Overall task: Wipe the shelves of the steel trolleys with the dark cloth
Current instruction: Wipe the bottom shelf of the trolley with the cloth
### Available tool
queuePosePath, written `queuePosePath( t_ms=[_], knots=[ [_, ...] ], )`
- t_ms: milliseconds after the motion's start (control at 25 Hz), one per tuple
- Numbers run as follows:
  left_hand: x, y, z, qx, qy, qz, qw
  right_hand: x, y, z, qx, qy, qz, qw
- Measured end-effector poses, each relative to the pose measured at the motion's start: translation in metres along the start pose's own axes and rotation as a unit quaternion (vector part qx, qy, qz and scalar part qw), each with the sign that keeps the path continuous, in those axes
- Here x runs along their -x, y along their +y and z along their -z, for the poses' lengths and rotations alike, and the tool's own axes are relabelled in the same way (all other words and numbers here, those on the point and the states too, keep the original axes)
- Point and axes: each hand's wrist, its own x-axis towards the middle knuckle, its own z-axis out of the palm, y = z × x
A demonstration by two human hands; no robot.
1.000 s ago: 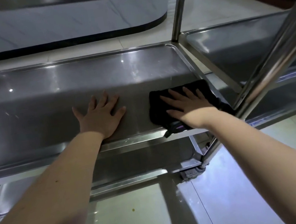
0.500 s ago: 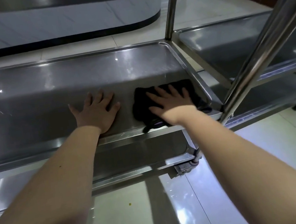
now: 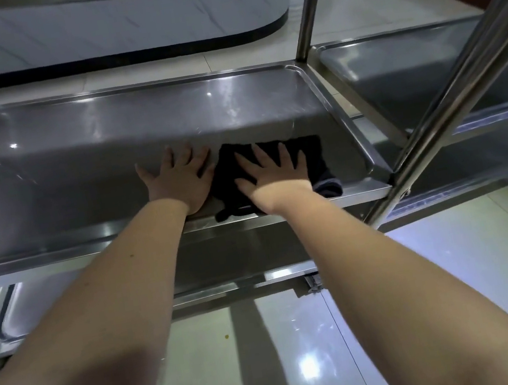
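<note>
The dark cloth lies flat on the middle shelf of a steel trolley, near its front rim and towards the right end. My right hand presses on the cloth with fingers spread. My left hand rests flat on the bare steel just left of the cloth, its edge touching the cloth. Part of the cloth hangs over the front rim beneath my right wrist.
A second steel trolley stands directly to the right, with its own shelves. A slanting steel post crosses in front at the right. A lower shelf shows below. A top shelf overhangs. Glossy tiled floor lies underneath.
My right hand has slid the cloth leftwards along the shelf, from near the right rim until it meets my left hand. The left hand has stayed flat in place.
</note>
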Motion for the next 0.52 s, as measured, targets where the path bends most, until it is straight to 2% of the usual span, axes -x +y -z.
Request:
queuePosePath(
  t_ms=[80, 240, 360, 520],
  knots=[
    [0.000, 0.000, 0.001, 0.006, 0.002, -0.001, 1.000, 0.000, 0.034, 0.008, 0.003, 0.011, -0.005, 1.000],
    [0.002, 0.003, 0.000, 0.009, 0.003, -0.004, 1.000, 0.017, 0.121, 0.022, 0.014, 0.033, -0.110, 0.993],
    [0.001, 0.003, -0.003, 0.006, 0.011, -0.002, 1.000, 0.014, 0.080, 0.014, 0.016, 0.034, -0.146, 0.989],
    [0.001, 0.003, 0.000, 0.030, 0.009, 0.002, 1.000, 0.013, -0.001, -0.001, -0.003, -0.009, -0.046, 0.999]
  ],
)
